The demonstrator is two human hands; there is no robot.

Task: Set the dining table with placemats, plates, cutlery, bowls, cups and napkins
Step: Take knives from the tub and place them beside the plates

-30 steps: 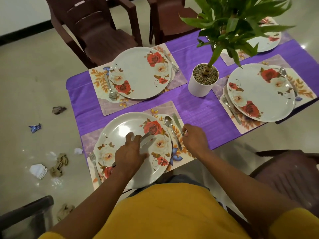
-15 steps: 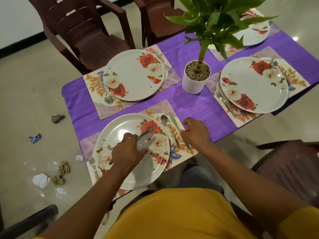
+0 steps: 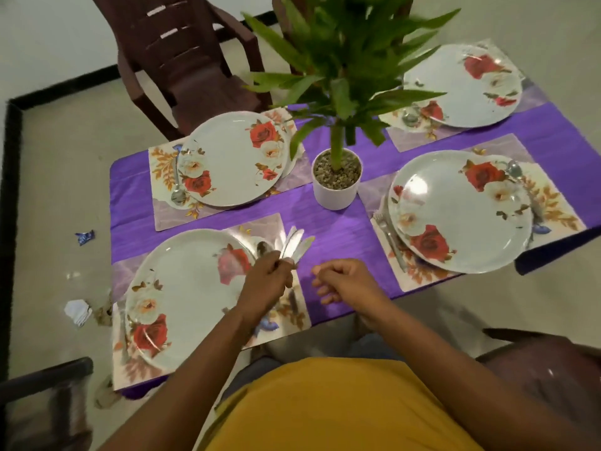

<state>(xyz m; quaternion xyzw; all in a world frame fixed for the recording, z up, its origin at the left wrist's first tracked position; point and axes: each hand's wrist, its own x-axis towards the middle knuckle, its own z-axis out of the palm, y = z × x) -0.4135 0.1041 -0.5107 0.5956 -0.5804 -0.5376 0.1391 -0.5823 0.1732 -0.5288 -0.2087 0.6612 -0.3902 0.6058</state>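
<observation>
My left hand (image 3: 265, 283) grips a small bunch of table knives (image 3: 294, 245) by the handles. Their blades fan out over the top right corner of the near placemat (image 3: 273, 227). The near floral plate (image 3: 182, 294) lies on that mat, with a spoon (image 3: 263, 248) just beside its right rim, next to my left hand. My right hand (image 3: 344, 283) hovers over the purple tablecloth (image 3: 328, 229) right of the mat, fingers loosely curled and holding nothing. Three more floral plates lie on mats: far left (image 3: 237, 162), right (image 3: 458, 209) and far right (image 3: 461, 89).
A white pot (image 3: 336, 193) with a tall leafy plant stands mid-table. A spoon (image 3: 177, 193) lies by the far-left plate, a fork (image 3: 388, 236) left of the right plate. Brown chairs stand behind (image 3: 182, 63) and at my right (image 3: 546, 382). Scraps litter the floor (image 3: 78, 312).
My left hand has moved with the knives from over the near plate to its right edge. My right hand has drawn back from the mat's cutlery. The view has shifted right.
</observation>
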